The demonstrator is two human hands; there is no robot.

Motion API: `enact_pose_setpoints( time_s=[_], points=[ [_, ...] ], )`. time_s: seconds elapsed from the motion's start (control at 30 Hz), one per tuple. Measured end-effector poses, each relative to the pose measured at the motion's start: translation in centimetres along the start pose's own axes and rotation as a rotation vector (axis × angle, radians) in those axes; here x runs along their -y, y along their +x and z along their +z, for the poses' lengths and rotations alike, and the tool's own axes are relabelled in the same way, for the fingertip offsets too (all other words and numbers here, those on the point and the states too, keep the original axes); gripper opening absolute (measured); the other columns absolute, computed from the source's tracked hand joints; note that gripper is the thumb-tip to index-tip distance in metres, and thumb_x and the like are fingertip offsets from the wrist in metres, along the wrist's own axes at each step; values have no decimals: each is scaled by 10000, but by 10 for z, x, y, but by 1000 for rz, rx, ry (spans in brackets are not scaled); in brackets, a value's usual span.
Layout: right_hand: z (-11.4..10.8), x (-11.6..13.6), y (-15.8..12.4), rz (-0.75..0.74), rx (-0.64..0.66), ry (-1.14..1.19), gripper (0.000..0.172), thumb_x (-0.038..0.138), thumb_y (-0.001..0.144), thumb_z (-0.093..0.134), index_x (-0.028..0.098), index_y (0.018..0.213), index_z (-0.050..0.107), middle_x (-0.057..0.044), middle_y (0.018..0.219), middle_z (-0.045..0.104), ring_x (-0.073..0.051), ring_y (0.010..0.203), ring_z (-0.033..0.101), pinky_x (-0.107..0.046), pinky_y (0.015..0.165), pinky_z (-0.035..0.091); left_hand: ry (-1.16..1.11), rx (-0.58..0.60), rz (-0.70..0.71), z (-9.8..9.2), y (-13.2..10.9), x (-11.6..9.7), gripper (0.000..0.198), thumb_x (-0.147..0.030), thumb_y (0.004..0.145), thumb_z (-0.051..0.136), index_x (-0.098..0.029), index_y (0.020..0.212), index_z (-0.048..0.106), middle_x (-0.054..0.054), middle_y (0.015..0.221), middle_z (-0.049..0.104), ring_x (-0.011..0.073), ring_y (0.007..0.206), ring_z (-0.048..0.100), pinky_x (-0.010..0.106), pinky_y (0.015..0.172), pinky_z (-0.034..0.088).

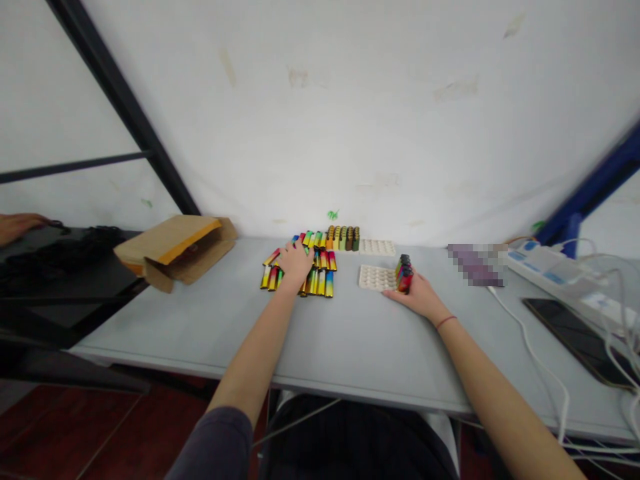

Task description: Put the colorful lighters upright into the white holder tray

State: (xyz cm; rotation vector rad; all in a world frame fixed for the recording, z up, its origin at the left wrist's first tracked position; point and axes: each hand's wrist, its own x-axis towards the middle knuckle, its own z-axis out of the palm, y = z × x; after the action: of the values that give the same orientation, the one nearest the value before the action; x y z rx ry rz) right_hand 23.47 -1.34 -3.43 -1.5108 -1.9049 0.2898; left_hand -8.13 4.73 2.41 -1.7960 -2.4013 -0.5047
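Several shiny multicoloured lighters point(329, 283) lie in rows on the table. My left hand point(296, 261) rests over them with its fingers spread, touching the pile; whether a lighter is between the fingers is hidden. A white tray with round hollows point(376, 277) lies to the right, and a column of upright lighters point(404, 275) stands at its right end. My right hand point(417, 297) is curved around the tray's right end and those lighters, thumb at the front edge. Behind, another group of upright lighters point(343, 238) stands beside a second white tray point(377, 247).
An open cardboard box point(175, 250) lies at the left. At the right are a blurred purple object point(475, 265), a black phone point(575, 337), a white power strip point(565, 280) and cables. Another person's hand point(20, 227) shows at the far left.
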Motion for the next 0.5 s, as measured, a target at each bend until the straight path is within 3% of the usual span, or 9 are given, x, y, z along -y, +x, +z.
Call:
enact_pose_setpoints(
  time_s=[0.2, 0.33, 0.5],
  points=[
    [0, 0, 0, 5, -2, -5, 639, 583, 735, 742, 184, 1206, 575, -143, 1106, 716, -339, 991, 670, -482, 893, 521, -15, -25, -13, 9, 2, 4, 581, -475, 980, 341, -153, 1418, 549, 218, 1390, 591, 383, 1312, 481, 564, 1094, 339],
    [1, -1, 0, 1, -9, -5, 652, 580, 728, 752, 187, 1219, 582, -137, 1093, 720, -334, 975, 675, -477, 888, 523, -52, 56, -14, 9, 4, 6, 634, -532, 982, 284, -215, 1496, 474, 186, 1517, 500, 381, 1437, 377, 635, 1160, 221],
    [0, -1, 1, 6, 9, -8, 648, 592, 735, 736, 176, 1206, 580, -145, 1096, 719, -338, 982, 675, -480, 884, 528, -52, 141, -3, 10, 7, 10, 672, -562, 973, 284, -213, 1523, 445, 176, 1612, 378, 386, 1503, 287, 630, 1194, 171]
  ],
)
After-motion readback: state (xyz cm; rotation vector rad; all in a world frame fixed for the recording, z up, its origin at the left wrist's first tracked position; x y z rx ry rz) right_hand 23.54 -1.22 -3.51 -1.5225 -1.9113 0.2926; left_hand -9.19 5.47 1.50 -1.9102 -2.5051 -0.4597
